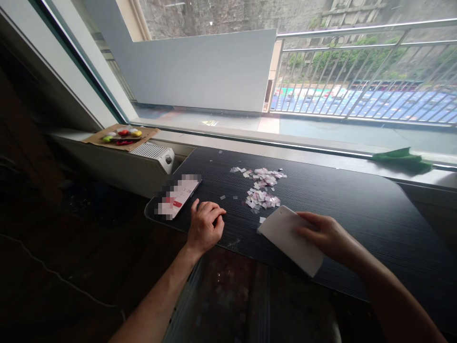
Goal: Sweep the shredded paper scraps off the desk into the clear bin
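My right hand [326,236] grips a flat, pale white sheet [289,238] with rounded corners and a small hole near its far corner. The sheet is tilted over the front edge of the black table [350,209]. Just beyond it lies a loose pile of small whitish-pink square pieces [263,198], with a second cluster [266,177] behind. My left hand [206,224] rests at the table's front edge, fingers loosely bent and a gap between thumb and forefinger; nothing shows in it. Left of that hand is a phone [182,196] with a lit, partly blurred screen.
A cardboard piece [119,137] with small colourful items lies on the ledge at left, above a white radiator [153,156]. Along the windowsill, a green sheet [403,159] lies at right. The window runs behind the table. A thin cable [64,276] crosses the dark floor.
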`<state>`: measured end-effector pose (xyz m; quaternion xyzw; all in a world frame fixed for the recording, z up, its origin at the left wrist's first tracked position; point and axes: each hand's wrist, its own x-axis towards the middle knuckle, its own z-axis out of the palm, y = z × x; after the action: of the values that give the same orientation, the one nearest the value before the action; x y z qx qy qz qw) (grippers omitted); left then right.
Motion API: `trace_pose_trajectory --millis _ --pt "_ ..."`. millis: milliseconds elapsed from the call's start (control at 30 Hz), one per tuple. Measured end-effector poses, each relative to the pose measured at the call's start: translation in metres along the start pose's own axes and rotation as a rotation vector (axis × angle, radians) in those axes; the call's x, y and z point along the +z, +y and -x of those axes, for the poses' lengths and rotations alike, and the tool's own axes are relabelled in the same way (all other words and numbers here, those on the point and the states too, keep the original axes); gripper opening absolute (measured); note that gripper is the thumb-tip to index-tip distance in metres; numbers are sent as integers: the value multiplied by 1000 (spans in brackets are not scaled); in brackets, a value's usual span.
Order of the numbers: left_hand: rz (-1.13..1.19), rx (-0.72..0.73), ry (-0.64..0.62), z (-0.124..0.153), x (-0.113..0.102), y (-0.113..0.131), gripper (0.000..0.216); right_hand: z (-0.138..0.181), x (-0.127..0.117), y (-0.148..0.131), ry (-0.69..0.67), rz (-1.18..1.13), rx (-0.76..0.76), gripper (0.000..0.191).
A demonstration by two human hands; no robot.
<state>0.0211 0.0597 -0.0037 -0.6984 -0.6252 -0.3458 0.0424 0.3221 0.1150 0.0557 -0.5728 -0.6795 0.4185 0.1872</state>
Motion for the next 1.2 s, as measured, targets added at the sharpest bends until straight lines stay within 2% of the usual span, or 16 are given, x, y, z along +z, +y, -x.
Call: trace_pose_trajectory --millis 100,200,267,333,433,500,533,567,633,700,800,967,1067,1200 --pt "-4 -2 -3 0 0 1 22 -2 11 -8 -112 -45 -4 46" --pt "-9 -8 -11 0 -1 1 21 9 23 -19 -232 -79 -15 42" --pt "-12 -11 -16 0 -1 1 21 25 32 -26 -239 -53 -58 41" --pt "-12 -10 -18 0 -1 1 21 41 36 -29 -206 31 -184 41" --pt "-9 -4 -16 0 -1 0 21 47 26 -26 -156 139 -350 39" --pt "-7 -1 -12 0 0 0 21 33 7 -21 -94 132 -265 41" --pt "-5 0 -10 0 0 0 21 21 -4 -18 -10 118 -166 44" --pt "-4 3 -8 0 0 0 21 9 -15 -15 16 104 -61 49" --pt "-1 9 -3 0 0 0 21 -17 -32 -12 69 99 -15 51" --pt "-1 15 1 0 0 0 21 -37 -38 -11 40 83 11 47" --pt "-5 21 4 0 0 -1 21 -53 -30 -12 -56 51 30 42" --pt "-13 33 -2 1 0 -2 22 -63 -17 -21 -231 63 6 42" --pt "-15 39 -3 1 1 -4 23 -66 -19 -32 -336 113 -14 39" --pt "-24 47 2 0 1 -5 23 -67 -23 -46 -444 189 -24 46"
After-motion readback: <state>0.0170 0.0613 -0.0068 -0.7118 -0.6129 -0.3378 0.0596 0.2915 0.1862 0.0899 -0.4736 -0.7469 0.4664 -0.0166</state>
